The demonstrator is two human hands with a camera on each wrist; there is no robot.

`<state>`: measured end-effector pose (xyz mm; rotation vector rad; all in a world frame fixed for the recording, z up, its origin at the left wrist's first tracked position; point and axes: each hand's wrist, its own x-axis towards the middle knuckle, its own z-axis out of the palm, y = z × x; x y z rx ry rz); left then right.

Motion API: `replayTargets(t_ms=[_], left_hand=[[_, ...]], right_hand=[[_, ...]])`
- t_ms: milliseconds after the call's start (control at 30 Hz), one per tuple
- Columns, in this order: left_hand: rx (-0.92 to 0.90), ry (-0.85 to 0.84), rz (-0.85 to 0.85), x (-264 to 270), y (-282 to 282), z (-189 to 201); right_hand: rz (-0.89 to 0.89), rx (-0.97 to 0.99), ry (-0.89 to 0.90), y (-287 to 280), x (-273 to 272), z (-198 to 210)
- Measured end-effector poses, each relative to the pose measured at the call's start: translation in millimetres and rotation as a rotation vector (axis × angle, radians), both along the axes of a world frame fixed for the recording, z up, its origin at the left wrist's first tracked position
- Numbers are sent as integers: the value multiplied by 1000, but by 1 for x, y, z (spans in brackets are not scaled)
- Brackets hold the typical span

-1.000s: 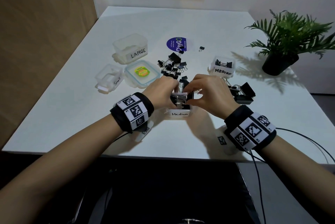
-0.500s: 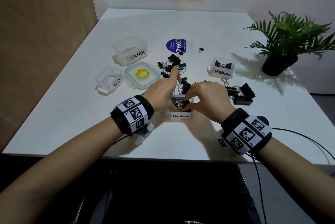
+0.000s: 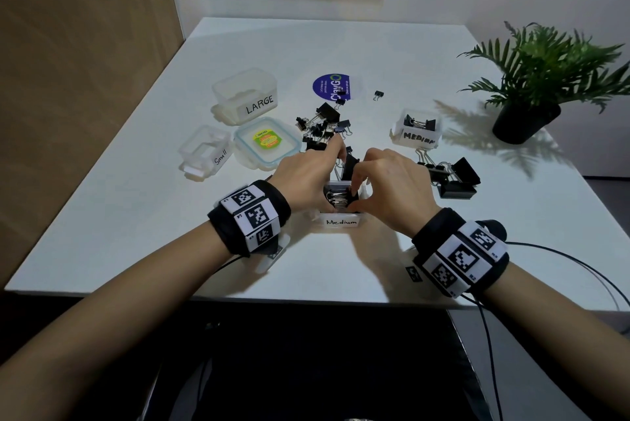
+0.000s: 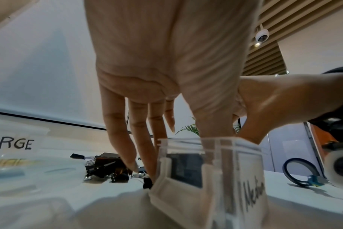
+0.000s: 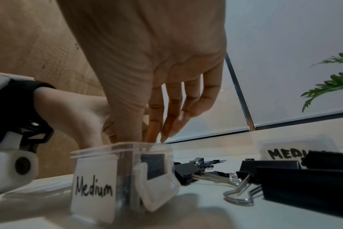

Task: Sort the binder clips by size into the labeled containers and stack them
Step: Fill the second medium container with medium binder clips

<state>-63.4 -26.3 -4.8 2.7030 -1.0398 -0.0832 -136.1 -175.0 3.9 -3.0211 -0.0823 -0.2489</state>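
Only head view shows clips (image 3: 337, 198) inside container (image 3: 341, 222).

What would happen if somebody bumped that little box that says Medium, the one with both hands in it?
The near Medium box looks like thin clear plastic, so probably light; the metal binder clips inside likely add weight. It stands tall and narrow on the smooth table, so a bump might slide or tip it. The left hand and right hand reaching inside probably steady it.
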Motion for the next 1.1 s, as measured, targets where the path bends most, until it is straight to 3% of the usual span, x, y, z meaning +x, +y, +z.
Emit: replayTargets(t_ms=[367,500,733,900,1100], left_hand=[[74,139,-68,18,15,14],[-59,253,-57,31,27,32],[-197,163,14,68,46,46],[-156,161,34,96,35,42],[93,12,150,114,7,25]], right_hand=[[23,105,8,-4,2,3],[29,147,-32,-18,7,19],[-37,243,-106,-58,31,36],[-23,117,68,-66,57,48],[16,-73,449,-61,103,37]])
